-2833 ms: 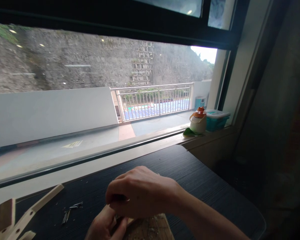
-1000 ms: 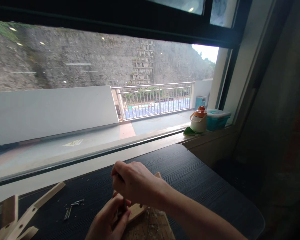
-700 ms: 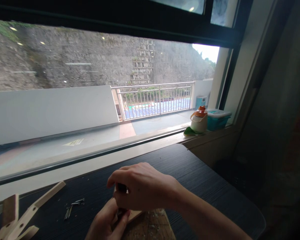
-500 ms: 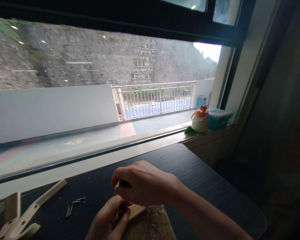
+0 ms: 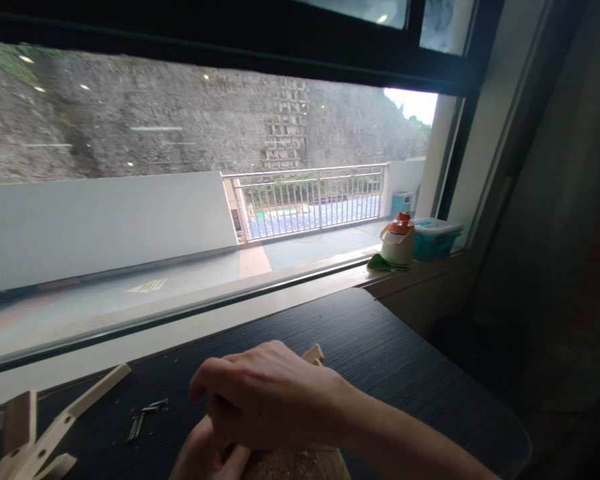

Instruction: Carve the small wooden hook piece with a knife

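My right hand [image 5: 273,397] is closed, its fingers curled down over my left hand. What it grips is hidden behind its own back and knuckles. My left hand [image 5: 207,453] is below it, mostly covered, with thumb and fingers pinched together at the lower edge; what they hold cannot be made out. Beyond the right wrist the end of a pale wooden piece [image 5: 314,353] sticks out. Under both hands lies a worn wooden board [image 5: 300,465] with marks and holes on its top.
Joined wooden strips with holes [image 5: 55,437] lie on the black table [image 5: 405,360] at left. Several screws [image 5: 143,417] are beside them. On the window sill stand a white bottle with an orange lid [image 5: 399,240], a green leaf-shaped item [image 5: 379,263] and a teal box [image 5: 437,240].
My right hand has turned and dropped slightly to the left, now covering more of my left hand. A wooden end now shows beyond the right wrist. The view has shifted slightly.
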`<state>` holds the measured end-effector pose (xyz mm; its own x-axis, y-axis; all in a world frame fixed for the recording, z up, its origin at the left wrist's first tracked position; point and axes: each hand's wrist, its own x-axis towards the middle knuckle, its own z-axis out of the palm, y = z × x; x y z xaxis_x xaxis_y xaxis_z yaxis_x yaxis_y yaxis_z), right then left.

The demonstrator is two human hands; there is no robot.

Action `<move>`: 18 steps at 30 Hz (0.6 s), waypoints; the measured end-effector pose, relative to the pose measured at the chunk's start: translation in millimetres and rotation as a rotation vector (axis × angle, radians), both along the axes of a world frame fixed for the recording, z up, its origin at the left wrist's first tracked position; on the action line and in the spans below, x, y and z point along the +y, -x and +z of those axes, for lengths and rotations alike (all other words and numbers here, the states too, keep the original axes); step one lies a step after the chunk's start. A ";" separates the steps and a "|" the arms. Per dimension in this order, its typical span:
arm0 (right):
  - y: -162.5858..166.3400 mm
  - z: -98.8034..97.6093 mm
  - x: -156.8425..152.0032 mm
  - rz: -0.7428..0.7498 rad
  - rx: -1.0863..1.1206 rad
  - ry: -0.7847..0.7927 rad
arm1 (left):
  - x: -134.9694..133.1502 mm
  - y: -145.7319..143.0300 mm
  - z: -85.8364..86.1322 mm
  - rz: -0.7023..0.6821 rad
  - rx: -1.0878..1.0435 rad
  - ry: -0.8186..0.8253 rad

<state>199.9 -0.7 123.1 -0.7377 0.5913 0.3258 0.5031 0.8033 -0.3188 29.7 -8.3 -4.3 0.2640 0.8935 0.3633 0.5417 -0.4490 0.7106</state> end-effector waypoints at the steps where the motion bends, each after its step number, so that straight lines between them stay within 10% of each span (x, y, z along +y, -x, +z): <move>1: 0.8 -0.8 -0.2 0.003 -0.015 0.011 | 0.2 0.7 -0.6 -0.001 0.006 0.007; 13: 9.1 -10.6 11.5 -0.235 0.018 -0.056 | -0.2 -14.6 15.3 -0.024 -0.070 -0.091; 18: 0.8 -5.7 6.5 -0.113 0.015 -0.044 | -0.1 -7.6 7.1 -0.009 -0.036 -0.051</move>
